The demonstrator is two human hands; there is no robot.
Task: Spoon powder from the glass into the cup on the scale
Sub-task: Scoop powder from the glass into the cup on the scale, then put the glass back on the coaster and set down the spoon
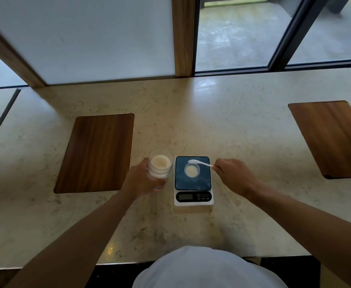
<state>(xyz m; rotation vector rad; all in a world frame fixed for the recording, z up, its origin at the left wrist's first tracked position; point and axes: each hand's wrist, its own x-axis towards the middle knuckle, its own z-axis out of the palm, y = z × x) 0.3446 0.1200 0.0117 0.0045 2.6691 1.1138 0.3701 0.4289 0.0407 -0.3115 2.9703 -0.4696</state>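
Hidden: scale display [186, 196] unreadable; glass base behind left hand [138, 181].
Left fingers: wrapped round clear powder-filled glass [160, 166].
Right fingers [219, 166]: pinching white plastic spoon [199, 163] above small round cup [191, 170].

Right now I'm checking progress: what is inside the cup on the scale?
The cup on the scale holds a pale layer of powder covering its bottom. How deep it goes cannot be seen from above. The spoon hangs above its rim.
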